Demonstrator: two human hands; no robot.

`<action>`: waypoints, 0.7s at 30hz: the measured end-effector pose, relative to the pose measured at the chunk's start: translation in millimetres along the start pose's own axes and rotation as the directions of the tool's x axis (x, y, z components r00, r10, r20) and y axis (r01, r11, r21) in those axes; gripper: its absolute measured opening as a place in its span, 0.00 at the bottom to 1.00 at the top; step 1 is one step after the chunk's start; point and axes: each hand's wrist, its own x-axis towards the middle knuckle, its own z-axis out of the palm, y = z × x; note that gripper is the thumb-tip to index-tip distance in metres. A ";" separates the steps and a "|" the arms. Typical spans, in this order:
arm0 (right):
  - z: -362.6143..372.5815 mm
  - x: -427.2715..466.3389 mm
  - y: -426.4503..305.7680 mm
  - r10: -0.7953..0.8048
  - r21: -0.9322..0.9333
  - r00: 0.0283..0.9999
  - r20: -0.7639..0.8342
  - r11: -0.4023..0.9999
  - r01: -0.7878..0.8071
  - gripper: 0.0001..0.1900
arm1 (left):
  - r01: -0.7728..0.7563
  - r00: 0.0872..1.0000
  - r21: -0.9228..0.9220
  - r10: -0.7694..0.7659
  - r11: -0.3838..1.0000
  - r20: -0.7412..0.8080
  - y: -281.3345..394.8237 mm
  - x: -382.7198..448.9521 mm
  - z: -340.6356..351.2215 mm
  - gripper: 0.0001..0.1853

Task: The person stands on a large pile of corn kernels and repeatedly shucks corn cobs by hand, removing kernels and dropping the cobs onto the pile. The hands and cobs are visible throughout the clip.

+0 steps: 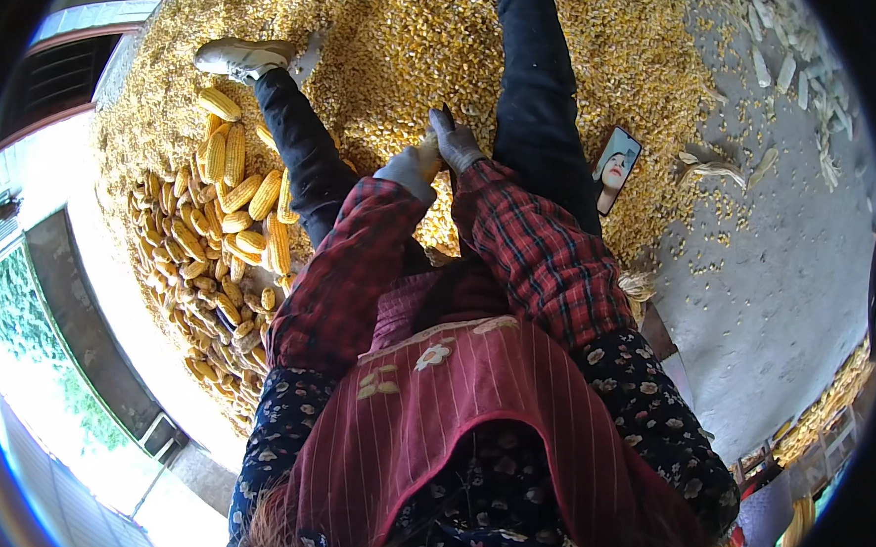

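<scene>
My left hand, in a grey glove, is closed around a pale corn cob between my legs. Close against it, my right hand, also gloved, grips a dark, narrow tool whose tip sticks up past the fingers; its kind is too small to tell. Both hands are over a wide spread of loose corn kernels. Ears of corn with their kernels on are heaped to the left, beside my bent leg.
A smartphone with a lit screen lies on the kernels by my right leg. Corn husks lie on the concrete floor at the right. Stripped cobs are piled at the upper right. My shoe rests among kernels at the upper left.
</scene>
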 end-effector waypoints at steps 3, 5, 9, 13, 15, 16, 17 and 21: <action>3.0 -16.2 -12.8 0.055 -0.139 0.995 0.080 0.989 -0.044 0.32 | 0.041 0.999 0.074 -0.042 0.996 0.012 -4.2 0.0 2.6 0.25; 8.3 -20.9 -17.8 0.111 -0.233 0.989 0.093 0.969 -0.087 0.33 | 0.110 0.994 0.049 -0.110 0.993 -0.003 -16.7 6.4 16.1 0.24; -1.9 -3.1 -7.4 0.113 -0.262 0.994 -0.003 0.959 -0.110 0.30 | -0.125 0.992 0.033 0.125 0.992 0.024 -23.1 8.0 8.9 0.26; 5.6 -17.5 -15.3 0.121 -0.248 0.991 0.052 0.963 -0.104 0.32 | -0.103 0.992 -0.221 0.115 0.970 0.043 -55.9 7.5 15.6 0.30; 1.1 -22.9 -20.4 0.151 -0.223 0.983 0.104 0.967 -0.125 0.34 | -0.082 0.992 -0.264 0.106 0.961 0.075 -57.4 10.9 14.7 0.31; 1.4 -25.5 -23.4 0.118 -0.226 0.989 0.093 0.970 -0.094 0.34 | -0.070 0.991 -0.285 0.100 0.956 0.092 -58.7 12.5 14.3 0.31; 0.4 -25.1 -23.6 0.129 -0.234 0.988 0.083 0.966 -0.107 0.34 | -0.107 0.985 -0.339 0.145 0.935 0.091 -60.8 15.5 15.2 0.31; -0.9 -28.1 -25.7 0.171 -0.135 0.978 0.120 0.979 -0.155 0.30 | -0.158 0.936 -0.775 0.343 0.612 0.080 -102.6 27.2 34.5 0.31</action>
